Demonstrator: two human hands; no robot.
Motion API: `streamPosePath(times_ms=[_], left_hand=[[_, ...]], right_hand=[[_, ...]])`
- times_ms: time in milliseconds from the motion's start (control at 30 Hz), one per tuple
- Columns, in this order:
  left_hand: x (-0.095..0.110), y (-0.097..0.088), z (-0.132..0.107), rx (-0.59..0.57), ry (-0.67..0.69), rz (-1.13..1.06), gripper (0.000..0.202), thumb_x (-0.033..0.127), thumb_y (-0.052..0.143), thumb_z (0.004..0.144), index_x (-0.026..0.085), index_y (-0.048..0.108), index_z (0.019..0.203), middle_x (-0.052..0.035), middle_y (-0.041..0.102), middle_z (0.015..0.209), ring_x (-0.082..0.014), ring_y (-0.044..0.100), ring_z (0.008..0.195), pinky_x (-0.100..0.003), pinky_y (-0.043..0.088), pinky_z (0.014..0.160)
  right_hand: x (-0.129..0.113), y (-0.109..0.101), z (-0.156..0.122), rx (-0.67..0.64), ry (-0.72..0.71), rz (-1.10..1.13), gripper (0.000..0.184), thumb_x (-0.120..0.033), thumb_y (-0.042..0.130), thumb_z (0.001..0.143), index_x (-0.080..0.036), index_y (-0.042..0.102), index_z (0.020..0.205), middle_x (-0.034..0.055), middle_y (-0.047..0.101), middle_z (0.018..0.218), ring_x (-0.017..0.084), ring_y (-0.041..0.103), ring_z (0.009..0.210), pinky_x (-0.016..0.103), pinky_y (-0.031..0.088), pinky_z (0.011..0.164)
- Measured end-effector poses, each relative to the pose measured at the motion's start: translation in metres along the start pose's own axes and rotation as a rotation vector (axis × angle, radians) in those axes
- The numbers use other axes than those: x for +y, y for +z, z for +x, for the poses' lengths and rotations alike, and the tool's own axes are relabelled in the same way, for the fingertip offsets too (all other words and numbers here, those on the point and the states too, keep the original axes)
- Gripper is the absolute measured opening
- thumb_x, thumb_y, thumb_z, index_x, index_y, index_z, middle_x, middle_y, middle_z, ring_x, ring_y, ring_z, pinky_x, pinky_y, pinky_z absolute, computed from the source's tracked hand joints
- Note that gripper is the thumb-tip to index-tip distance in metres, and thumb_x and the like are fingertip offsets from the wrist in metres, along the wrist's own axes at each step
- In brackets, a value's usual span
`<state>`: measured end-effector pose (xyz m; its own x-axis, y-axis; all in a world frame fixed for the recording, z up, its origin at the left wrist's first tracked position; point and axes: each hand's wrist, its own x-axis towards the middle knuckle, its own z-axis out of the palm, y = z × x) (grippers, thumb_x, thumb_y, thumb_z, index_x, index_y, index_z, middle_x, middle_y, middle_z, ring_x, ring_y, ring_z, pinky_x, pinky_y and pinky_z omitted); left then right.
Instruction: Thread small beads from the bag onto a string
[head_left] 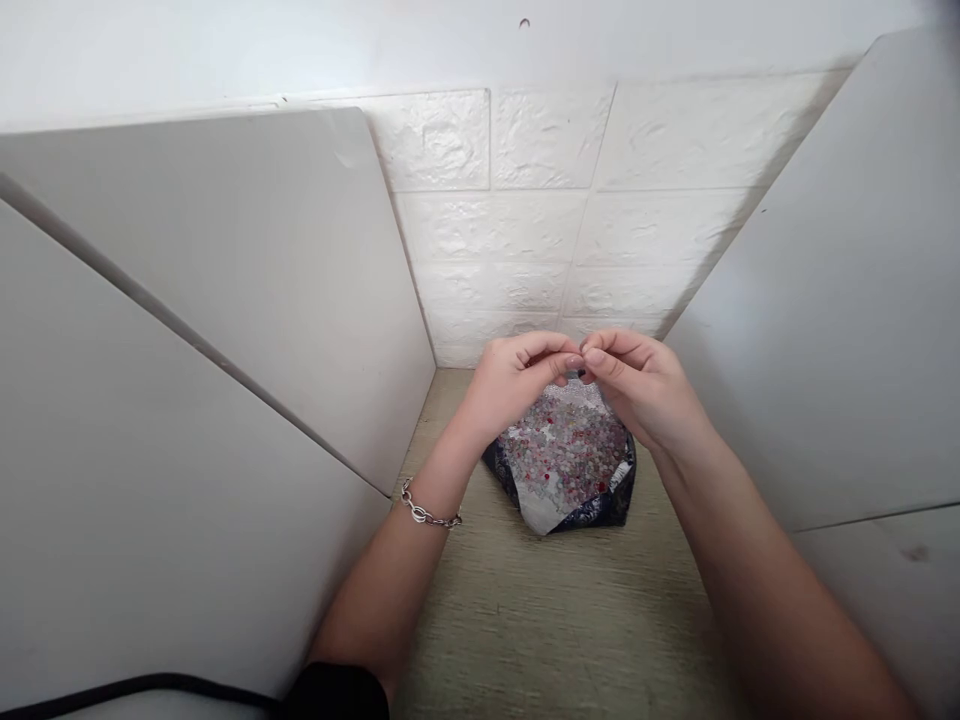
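An open dark blue bag (615, 500) lies on the wooden table (540, 620), filled with several small pink, white and red beads (566, 450). Above its far edge my left hand (517, 375) and my right hand (637, 385) meet fingertip to fingertip. Both are pinched closed on something tiny between thumbs and forefingers; it is too small to make out. A silver chain bracelet (429, 512) circles my left wrist.
Grey partition boards stand on the left (225, 330) and right (832, 330), boxing in a narrow strip of table. A white brick-pattern wall (540, 220) closes the back. A dark strap (150, 688) crosses the bottom left corner.
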<state>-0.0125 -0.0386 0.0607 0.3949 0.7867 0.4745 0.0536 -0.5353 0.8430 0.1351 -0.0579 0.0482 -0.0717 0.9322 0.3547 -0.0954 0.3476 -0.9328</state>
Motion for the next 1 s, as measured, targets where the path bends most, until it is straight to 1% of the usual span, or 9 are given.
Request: streamPosePath(times_ms=[133, 233, 433, 600, 667, 767, 900, 1000], left_hand=[[-0.001, 0.001, 0.000, 0.026, -0.039, -0.038, 0.018, 0.032, 0.058, 0.074, 0.015, 0.063, 0.072, 0.0003, 0.057, 0.060, -0.0068, 0.048, 0.054, -0.020, 0.037, 0.050], [-0.002, 0.003, -0.001, 0.077, -0.024, 0.005, 0.018, 0.032, 0.058, 0.074, 0.015, 0.064, 0.075, -0.0010, 0.061, 0.065, -0.0072, 0.049, 0.055, -0.020, 0.038, 0.052], [-0.003, 0.009, -0.002, 0.188, 0.071, 0.248, 0.012, 0.022, 0.054, 0.075, 0.016, 0.064, 0.074, -0.0005, 0.063, 0.067, -0.0074, 0.049, 0.057, -0.021, 0.038, 0.057], [-0.004, 0.013, -0.003, 0.232, 0.131, 0.460, 0.012, 0.020, 0.051, 0.075, 0.016, 0.061, 0.069, -0.0001, 0.059, 0.063, -0.0081, 0.047, 0.056, -0.022, 0.034, 0.057], [-0.004, 0.013, -0.003, 0.242, 0.137, 0.509, 0.012, 0.019, 0.050, 0.075, 0.016, 0.060, 0.069, -0.0005, 0.059, 0.063, -0.0086, 0.046, 0.057, -0.023, 0.034, 0.057], [-0.003, 0.013, -0.002, 0.225, 0.121, 0.461, 0.012, 0.019, 0.050, 0.074, 0.016, 0.058, 0.067, 0.0006, 0.055, 0.060, -0.0085, 0.044, 0.057, -0.022, 0.033, 0.057], [-0.001, 0.009, -0.002, 0.139, 0.029, 0.248, 0.012, 0.020, 0.051, 0.074, 0.016, 0.055, 0.064, 0.0030, 0.048, 0.056, -0.0066, 0.039, 0.052, -0.021, 0.032, 0.052], [-0.001, 0.005, -0.003, 0.058, -0.052, 0.085, 0.014, 0.025, 0.051, 0.075, 0.015, 0.054, 0.066, 0.0037, 0.044, 0.055, -0.0049, 0.032, 0.048, -0.020, 0.027, 0.046]], right_hand=[[0.002, 0.000, 0.001, 0.040, 0.010, 0.005, 0.019, -0.037, 0.066, 0.067, -0.020, 0.059, 0.068, -0.0004, 0.053, 0.067, 0.010, 0.048, 0.062, 0.024, 0.042, 0.057], [0.005, -0.001, 0.002, 0.081, -0.005, -0.037, 0.020, -0.038, 0.066, 0.067, -0.019, 0.060, 0.069, 0.0002, 0.056, 0.068, 0.011, 0.050, 0.063, 0.025, 0.044, 0.058], [0.011, 0.002, 0.005, 0.179, -0.032, -0.140, 0.014, -0.033, 0.064, 0.069, -0.019, 0.062, 0.070, -0.0002, 0.059, 0.068, 0.011, 0.053, 0.064, 0.025, 0.044, 0.060], [0.015, 0.005, 0.004, 0.238, -0.016, -0.189, 0.017, -0.034, 0.066, 0.067, -0.018, 0.063, 0.073, 0.0008, 0.062, 0.069, 0.012, 0.054, 0.064, 0.026, 0.043, 0.058], [0.015, 0.005, 0.003, 0.254, -0.005, -0.211, 0.019, -0.035, 0.066, 0.067, -0.018, 0.064, 0.074, 0.0013, 0.063, 0.068, 0.013, 0.055, 0.063, 0.026, 0.044, 0.056], [0.013, 0.005, 0.002, 0.259, -0.008, -0.242, 0.020, -0.037, 0.065, 0.067, -0.019, 0.065, 0.074, 0.0016, 0.063, 0.067, 0.013, 0.055, 0.062, 0.026, 0.044, 0.055], [0.005, 0.003, 0.001, 0.246, -0.008, -0.301, 0.019, -0.037, 0.065, 0.068, -0.018, 0.065, 0.072, 0.0020, 0.063, 0.068, 0.013, 0.054, 0.061, 0.026, 0.043, 0.054], [-0.003, 0.003, 0.000, 0.208, -0.007, -0.319, 0.020, -0.037, 0.063, 0.069, -0.018, 0.063, 0.069, 0.0012, 0.061, 0.065, 0.012, 0.052, 0.059, 0.025, 0.040, 0.053]])
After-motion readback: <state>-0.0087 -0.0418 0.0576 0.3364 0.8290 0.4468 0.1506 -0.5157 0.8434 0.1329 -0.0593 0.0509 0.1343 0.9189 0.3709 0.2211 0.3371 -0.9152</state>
